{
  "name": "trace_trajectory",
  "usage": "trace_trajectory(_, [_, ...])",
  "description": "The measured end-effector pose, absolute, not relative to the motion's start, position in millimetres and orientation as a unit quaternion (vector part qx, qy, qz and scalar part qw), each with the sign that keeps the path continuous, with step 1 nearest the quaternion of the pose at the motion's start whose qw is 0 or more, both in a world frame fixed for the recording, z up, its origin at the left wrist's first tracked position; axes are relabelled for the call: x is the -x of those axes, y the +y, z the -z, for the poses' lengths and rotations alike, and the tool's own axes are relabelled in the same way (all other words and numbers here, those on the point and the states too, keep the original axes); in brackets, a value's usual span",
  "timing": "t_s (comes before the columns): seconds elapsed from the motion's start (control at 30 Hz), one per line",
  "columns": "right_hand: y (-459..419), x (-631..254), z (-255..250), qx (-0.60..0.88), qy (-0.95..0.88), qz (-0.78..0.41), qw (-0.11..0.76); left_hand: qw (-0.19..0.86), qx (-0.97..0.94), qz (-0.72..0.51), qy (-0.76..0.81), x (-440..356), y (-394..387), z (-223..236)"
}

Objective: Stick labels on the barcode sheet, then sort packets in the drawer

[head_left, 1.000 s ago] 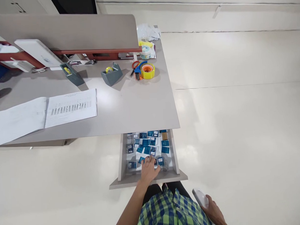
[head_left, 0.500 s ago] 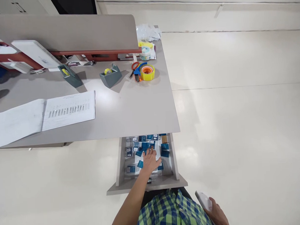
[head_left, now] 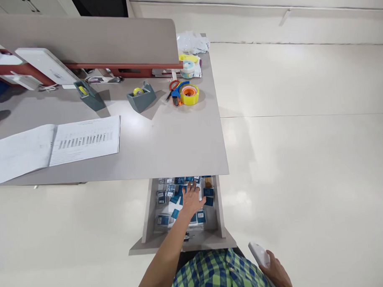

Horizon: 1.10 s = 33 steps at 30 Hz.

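My left hand (head_left: 192,200) reaches into the pulled-out drawer (head_left: 219,218), palm down over several small blue-and-white packs. Its fingers are stretched and spread; the packs under the palm are hidden. One blue pack (head_left: 163,220) lies near the drawer's front left, another blue pack (head_left: 208,192) to the right of the hand. Low at the right, beside my body, my right hand (head_left: 277,273) is closed around a slim white handheld object (head_left: 258,253) with rounded edges. What kind of object it is I cannot make out.
The grey desk (head_left: 172,140) overhangs the drawer's back. On it are an open booklet (head_left: 84,141), two tape dispensers (head_left: 141,97) (head_left: 89,97), scissors (head_left: 176,88) and a yellow tape roll (head_left: 190,99). A raised shelf panel (head_left: 112,41) runs along the back. Pale floor (head_left: 305,177) extends rightward.
The view has shifted slightly, and the drawer sits a little lower and further left in it. My left hand stays spread over the packs; my right hand keeps its hold.
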State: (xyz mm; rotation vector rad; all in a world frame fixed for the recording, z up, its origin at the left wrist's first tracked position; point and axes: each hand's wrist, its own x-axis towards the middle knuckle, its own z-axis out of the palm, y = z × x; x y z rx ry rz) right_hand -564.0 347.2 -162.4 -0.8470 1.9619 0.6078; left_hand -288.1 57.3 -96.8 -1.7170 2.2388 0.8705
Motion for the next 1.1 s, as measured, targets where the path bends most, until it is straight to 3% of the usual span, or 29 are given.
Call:
trace_trajectory(0.3, [342,576,156,0.332,0.794,-0.255,0.44,0.067,0.591,-0.279,0.754,295,59,107])
trace_trajectory(0.53, [334,577,155,0.329,0.791,-0.266,0.442,-0.061,0.59,-0.232,0.771,269,111,102])
trace_trajectory(0.73, [335,570,159,0.338,0.801,-0.253,0.424,-0.167,0.532,-0.094,0.825,225,172,86])
trace_trajectory(0.9, [349,552,175,0.357,0.813,-0.235,0.396,-0.171,0.531,0.009,0.83,194,192,89])
trace_trajectory(1.1, [376,536,185,0.355,0.813,-0.245,0.392,-0.141,0.532,0.044,0.834,176,197,118])
